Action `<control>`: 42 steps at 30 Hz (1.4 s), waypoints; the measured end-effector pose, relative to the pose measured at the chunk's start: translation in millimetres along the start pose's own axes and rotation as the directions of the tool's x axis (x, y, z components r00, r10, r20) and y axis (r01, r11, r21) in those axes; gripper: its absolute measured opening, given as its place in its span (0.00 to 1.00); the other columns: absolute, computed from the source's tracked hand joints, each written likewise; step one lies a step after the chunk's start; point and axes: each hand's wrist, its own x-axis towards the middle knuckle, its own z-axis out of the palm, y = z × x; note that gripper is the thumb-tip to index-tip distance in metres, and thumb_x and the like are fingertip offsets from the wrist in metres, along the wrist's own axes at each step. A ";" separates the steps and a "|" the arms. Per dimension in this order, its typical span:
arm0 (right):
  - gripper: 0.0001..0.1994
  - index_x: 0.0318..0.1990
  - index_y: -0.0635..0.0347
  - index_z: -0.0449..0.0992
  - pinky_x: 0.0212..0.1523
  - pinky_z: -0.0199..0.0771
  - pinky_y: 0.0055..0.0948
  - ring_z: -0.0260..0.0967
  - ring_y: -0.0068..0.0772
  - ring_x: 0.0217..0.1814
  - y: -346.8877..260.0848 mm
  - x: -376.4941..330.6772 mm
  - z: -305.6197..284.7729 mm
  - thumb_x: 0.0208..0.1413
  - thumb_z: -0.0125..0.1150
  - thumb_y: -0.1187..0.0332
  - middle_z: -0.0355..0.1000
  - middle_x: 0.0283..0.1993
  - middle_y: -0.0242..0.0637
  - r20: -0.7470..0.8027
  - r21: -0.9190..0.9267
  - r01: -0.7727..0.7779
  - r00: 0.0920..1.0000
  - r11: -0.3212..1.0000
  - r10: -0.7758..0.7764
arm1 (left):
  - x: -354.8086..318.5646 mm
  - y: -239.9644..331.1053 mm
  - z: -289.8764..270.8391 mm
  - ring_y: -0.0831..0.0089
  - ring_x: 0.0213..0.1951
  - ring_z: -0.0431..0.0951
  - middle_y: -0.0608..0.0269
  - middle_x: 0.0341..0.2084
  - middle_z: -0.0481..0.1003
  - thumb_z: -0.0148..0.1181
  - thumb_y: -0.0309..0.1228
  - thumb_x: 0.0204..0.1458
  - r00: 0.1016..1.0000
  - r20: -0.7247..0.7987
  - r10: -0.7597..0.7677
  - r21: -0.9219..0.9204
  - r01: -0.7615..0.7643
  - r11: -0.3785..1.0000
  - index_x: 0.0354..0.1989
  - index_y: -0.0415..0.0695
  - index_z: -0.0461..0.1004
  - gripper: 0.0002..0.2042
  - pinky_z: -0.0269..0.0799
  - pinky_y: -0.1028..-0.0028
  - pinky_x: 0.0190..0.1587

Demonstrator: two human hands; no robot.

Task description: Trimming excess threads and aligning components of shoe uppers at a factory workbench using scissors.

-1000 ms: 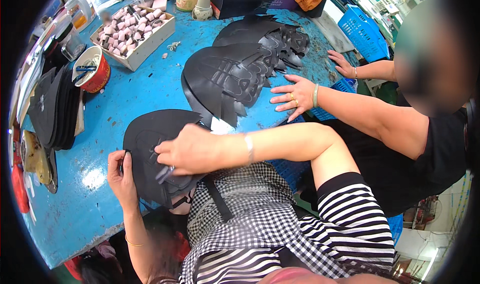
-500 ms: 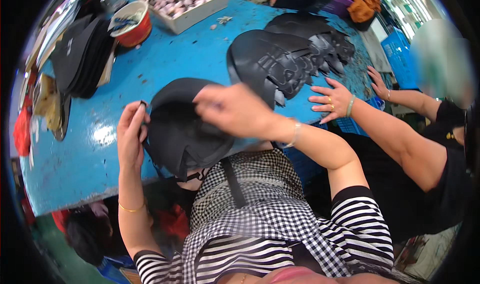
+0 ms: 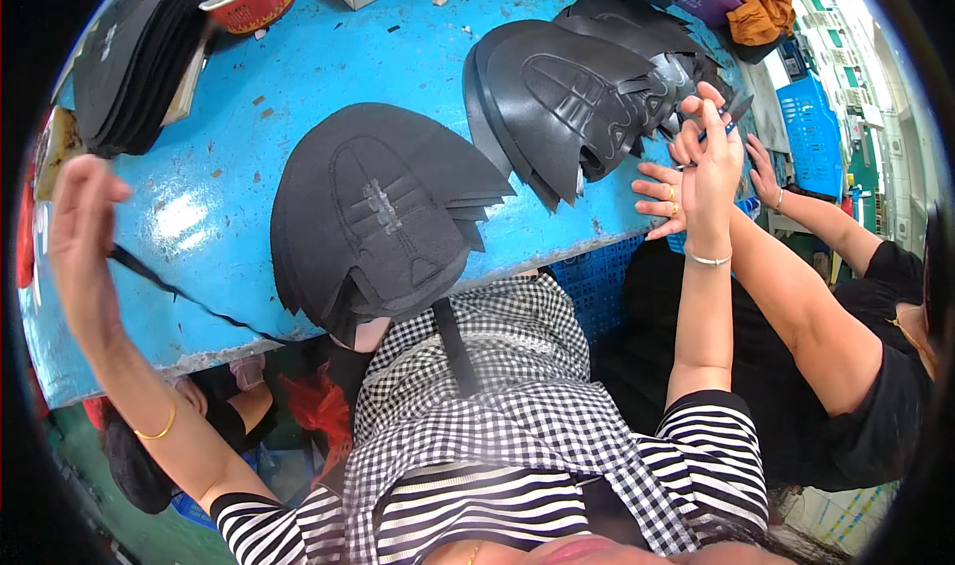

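On the table's near edge, in front of me, lies a stack of black shoe uppers (image 3: 383, 202) with stitched outlines and pointed, layered ends. My left hand (image 3: 88, 237), blurred, is raised at the far left with its fingers together. A thin black strap (image 3: 189, 298) runs taut from it to the table's edge; the grip itself is smeared. My right hand (image 3: 711, 152) is raised at the right, palm turned up. A small tool with a blue part (image 3: 730, 125) sticks out from its curled fingers; its exact kind is partly hidden.
More glossy black shoe uppers (image 3: 562, 93) lie farther back. A co-worker's hand (image 3: 659, 197) rests just beside my right hand. At the back left stand black flat pieces (image 3: 139, 63) and a red tub (image 3: 257, 6). A blue basket (image 3: 811, 132) is at the right.
My left hand has moved away left from the uppers, the strap stretching behind it. My right hand has left them too, swinging right and up. The stack now lies flatter, with its stitched face showing.
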 end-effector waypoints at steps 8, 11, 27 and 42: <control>0.16 0.47 0.56 0.79 0.34 0.75 0.30 0.76 0.35 0.32 37.5 -43.9 101.3 0.54 0.67 0.59 0.79 0.36 0.39 0.741 -0.335 0.867 0.484 0.369 -0.464 | 7.0 53.1 44.2 0.85 0.33 0.69 0.73 0.31 0.72 0.61 0.35 0.57 0.978 0.066 0.199 0.040 -0.201 0.979 0.39 0.43 0.78 0.08 0.62 0.84 0.38; 0.20 0.46 0.56 0.79 0.33 0.75 0.32 0.77 0.36 0.31 32.4 -39.3 125.0 0.52 0.67 0.53 0.79 0.37 0.38 0.865 -0.237 0.946 0.309 0.220 -0.396 | -4.9 71.2 78.4 0.84 0.29 0.67 0.72 0.25 0.69 0.65 0.27 0.50 0.906 0.407 0.115 -0.005 -0.124 0.992 0.27 0.40 0.73 0.06 0.61 0.81 0.32; 0.12 0.53 0.65 0.67 0.22 0.44 0.19 0.45 0.14 0.22 -17.3 53.8 41.5 0.70 0.44 0.67 0.58 0.29 0.27 0.361 0.260 0.278 0.860 0.925 -0.361 | 0.1 55.4 164.0 0.63 0.31 0.79 0.56 0.25 0.80 0.69 0.29 0.41 0.636 0.759 0.139 0.023 -0.240 0.971 0.27 0.39 0.81 0.07 0.73 0.70 0.39; 0.07 0.34 0.56 0.72 0.23 0.66 0.31 0.71 0.37 0.23 29.5 -50.8 122.1 0.52 0.66 0.70 0.72 0.26 0.35 0.973 0.093 0.883 0.017 0.461 -0.228 | -6.5 45.6 167.6 0.56 0.28 0.75 0.53 0.21 0.76 0.72 0.35 0.39 0.740 0.496 0.454 0.319 -0.642 0.697 0.26 0.40 0.76 0.13 0.69 0.64 0.32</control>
